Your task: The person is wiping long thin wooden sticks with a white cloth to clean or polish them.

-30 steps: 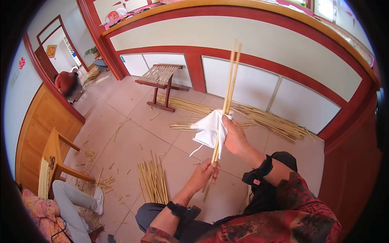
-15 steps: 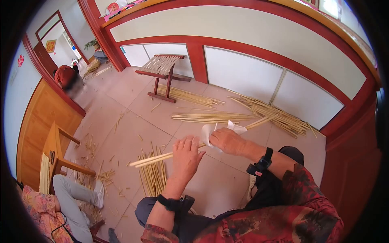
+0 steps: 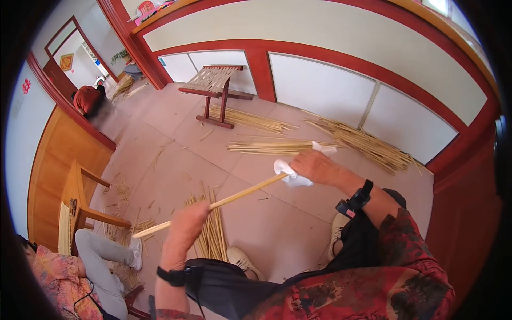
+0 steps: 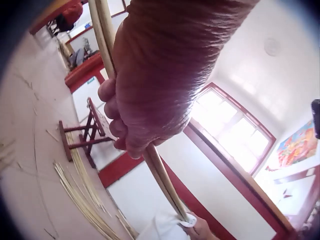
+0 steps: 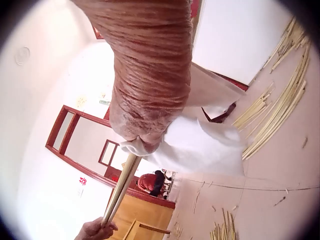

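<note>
Tiled floor strewn with reeds (image 3: 277,146); left hand (image 3: 186,224) grips the stalks (image 3: 240,193), right hand (image 3: 314,166) clamps a white cloth (image 3: 288,175) around them, seemingly mid-wipe; next calls for sliding the cloth along.

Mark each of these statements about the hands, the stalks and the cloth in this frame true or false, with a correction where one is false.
1. The left hand grips the stalks near their lower end. True.
2. The right hand holds a white cloth wrapped around the stalks. True.
3. The stalks stand upright in front of the person. False: they slant from the left hand up to the right hand, closer to level than upright.
4. The right hand is bare of any cloth. False: the right wrist view shows the cloth bunched under the right hand.
5. Bundles of stalks lie on the floor beyond the hands. True.
6. The wooden stool lies tipped over. False: it stands upright on its legs.
</note>
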Available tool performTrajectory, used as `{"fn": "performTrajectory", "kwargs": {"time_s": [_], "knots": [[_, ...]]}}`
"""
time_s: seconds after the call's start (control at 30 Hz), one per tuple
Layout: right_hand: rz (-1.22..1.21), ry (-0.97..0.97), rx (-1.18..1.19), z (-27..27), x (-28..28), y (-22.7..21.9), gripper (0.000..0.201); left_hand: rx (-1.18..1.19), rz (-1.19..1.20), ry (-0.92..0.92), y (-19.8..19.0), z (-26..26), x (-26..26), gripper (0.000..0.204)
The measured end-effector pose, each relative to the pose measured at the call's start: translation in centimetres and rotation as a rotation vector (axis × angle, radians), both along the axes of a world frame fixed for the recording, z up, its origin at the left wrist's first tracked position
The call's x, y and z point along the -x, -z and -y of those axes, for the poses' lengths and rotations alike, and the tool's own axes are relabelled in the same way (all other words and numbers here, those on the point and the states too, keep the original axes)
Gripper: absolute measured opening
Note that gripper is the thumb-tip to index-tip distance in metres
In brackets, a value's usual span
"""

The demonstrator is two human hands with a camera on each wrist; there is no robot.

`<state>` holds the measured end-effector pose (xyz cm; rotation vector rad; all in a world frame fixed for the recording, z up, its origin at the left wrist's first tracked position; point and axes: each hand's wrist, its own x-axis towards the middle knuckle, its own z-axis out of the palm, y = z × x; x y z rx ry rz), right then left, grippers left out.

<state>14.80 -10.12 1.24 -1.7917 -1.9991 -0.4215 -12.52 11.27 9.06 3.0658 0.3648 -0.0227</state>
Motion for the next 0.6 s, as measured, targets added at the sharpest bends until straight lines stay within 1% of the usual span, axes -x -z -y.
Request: {"fn": "performTrajectory", "kwargs": {"time_s": [0.07,0.13,0.17,0.2,0.23,0.27,0.3,0.33,0.37,0.4,0.43,0.47,0.53,0.57,0.6], "knots": [[0.007,0.057,-0.012,0.2,-0.8,-0.5,0.005,-0.051,-0.01,-0.022,-1.4,-0.7,1.4,0.008],[-0.01,0.069,-0.031,0.5,-1.3,-1.5,0.006,-0.076,0.011,-0.057,-2.2,-1.0,2.8,0.01],[0.006,0.166,-0.006,1.0,-2.2,-1.4,0.006,-0.082,0.013,-0.059,-2.5,-1.6,3.8,0.01],[0.021,0.265,0.019,1.5,-3.3,-1.2,0.006,-0.076,0.033,-0.117,-2.8,-2.3,4.9,0.01],[-0.074,0.36,-0.004,2.4,-4.8,-1.1,0.009,-0.07,0.056,-0.173,-3.1,-2.9,5.7,0.01],[-0.169,0.452,-0.027,3.0,-5.9,-0.9,0.012,-0.075,0.062,-0.172,-3.5,-3.3,6.3,0.01],[-0.714,0.549,-0.048,3.1,-5.4,-2.2,0.016,-0.022,0.132,-0.298,-3.9,-3.5,7.0,0.011],[-0.712,0.546,-0.053,2.7,-5.3,-2.3,0.016,0.031,0.202,-0.422,-4.2,-3.5,7.3,0.011],[-1.154,0.412,-0.219,2.3,-5.0,-2.3,0.021,0.079,0.314,-0.392,-3.8,-3.7,6.8,0.015],[-1.583,0.246,-0.392,2.0,-4.6,-2.4,0.026,0.075,0.32,-0.386,-3.6,-3.4,5.9,0.015],[-1.754,0.148,-0.351,1.8,-3.8,-2.6,0.03,0.334,0.357,-0.421,-3.5,-2.7,4.4,0.017],[-1.747,0.144,-0.358,1.3,-2.8,-3.0,0.03,0.594,0.388,-0.452,-3.6,-1.7,2.9,0.018],[-2.143,-0.305,-0.542,0.1,-0.3,-4.1,0.029,1.028,0.461,-0.462,-4.3,1.1,-0.2,0.02],[-2.141,-0.31,-0.538,-0.3,0.5,-4.2,0.029,1.097,0.458,-0.417,-4.3,2.3,-1.6,0.018],[-2.186,-0.349,-0.478,-0.6,1.1,-4.2,0.03,1.165,0.453,-0.37,-4.1,3.3,-2.7,0.017]]}}
